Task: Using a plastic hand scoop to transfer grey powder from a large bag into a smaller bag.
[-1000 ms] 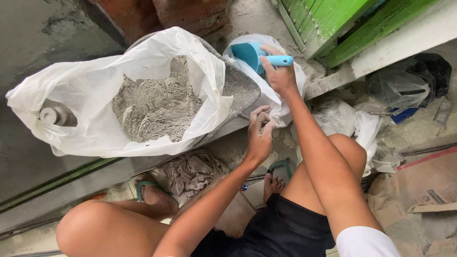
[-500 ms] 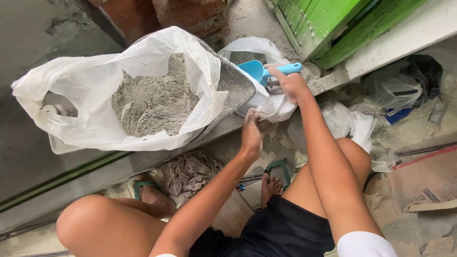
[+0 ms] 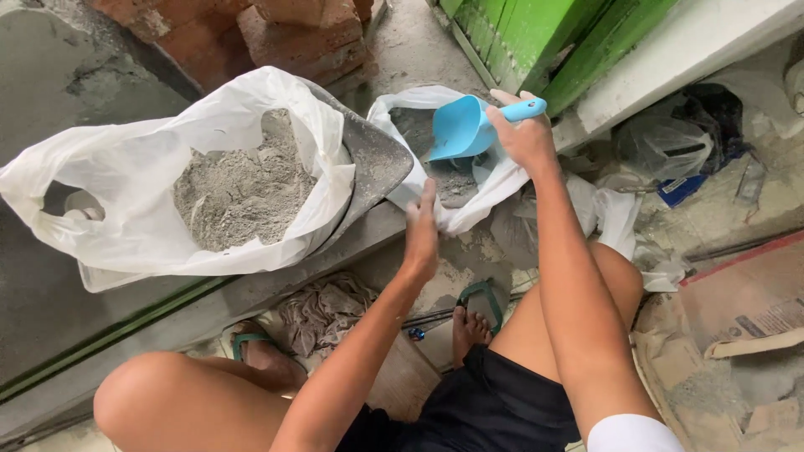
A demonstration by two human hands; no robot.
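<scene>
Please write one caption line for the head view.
Right hand dips blue scoop into small bag; left hand grips its edge.

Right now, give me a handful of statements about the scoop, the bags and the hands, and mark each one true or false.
1. The right hand holds a blue scoop by its handle. True.
2. The scoop is over the big bag on the left. False: it is at the mouth of the small bag, to the right.
3. The left hand is at the near edge of the small bag. True.
4. The big bag is empty. False: it holds a heap of grey powder.
5. The person is wearing gloves. False: both hands are bare.
6. A green wooden door stands behind the small bag. True.
</scene>
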